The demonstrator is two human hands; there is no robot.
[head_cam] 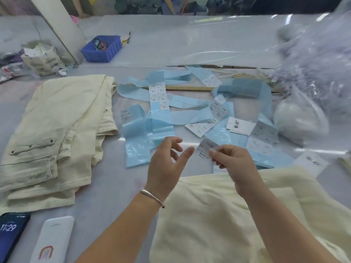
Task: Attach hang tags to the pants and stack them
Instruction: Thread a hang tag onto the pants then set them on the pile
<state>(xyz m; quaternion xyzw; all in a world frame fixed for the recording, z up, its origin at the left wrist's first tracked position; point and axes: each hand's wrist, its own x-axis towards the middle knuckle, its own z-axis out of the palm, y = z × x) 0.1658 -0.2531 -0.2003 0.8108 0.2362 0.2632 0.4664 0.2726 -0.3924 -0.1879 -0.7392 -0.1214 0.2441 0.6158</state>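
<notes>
My right hand pinches a small white printed label between thumb and fingers, above the table. Just left of the label, my left hand hovers with its fingers loosely spread and holds nothing. Below both hands lies a pale yellow pair of pants. A folded stack of cream pants sits at the left. Blue backing strips with more white labels are scattered across the middle of the table. A white hang tag with dark characters lies among them, and another hang tag lies at the right.
A blue plastic bin stands at the back left beside a white post. Clear plastic bags pile up at the right. A phone and a white power bank lie at the near left. A wooden ruler lies under the strips.
</notes>
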